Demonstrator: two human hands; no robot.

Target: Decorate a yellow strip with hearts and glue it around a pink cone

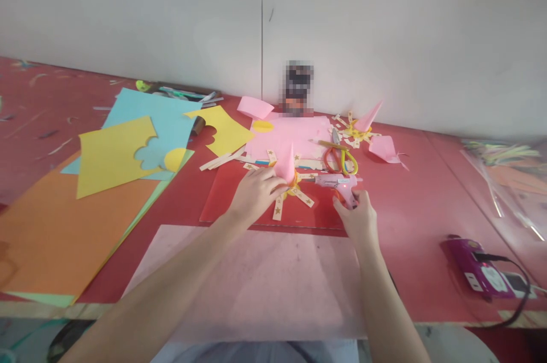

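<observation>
My left hand [255,189] closes its fingers around the base of a pink paper cone [285,167]. The cone stands upright on a yellow paper piece with pale strips [304,198] fanning out, some printed with stars. To the right, my right hand [359,217] grips the handle of a pink hot glue gun [337,181], whose nozzle points left toward the strips. Under both lies a red board [222,198]. Just behind the glue gun are scissors [342,159] with red and yellow handles.
Yellow [113,152], blue [166,106] and orange sheets [77,220] spread over the left side. Pink sheets [282,138] lie behind the board. A similar cone piece [368,119] stands at the back right. A purple power box [478,266] with a cable sits at the right.
</observation>
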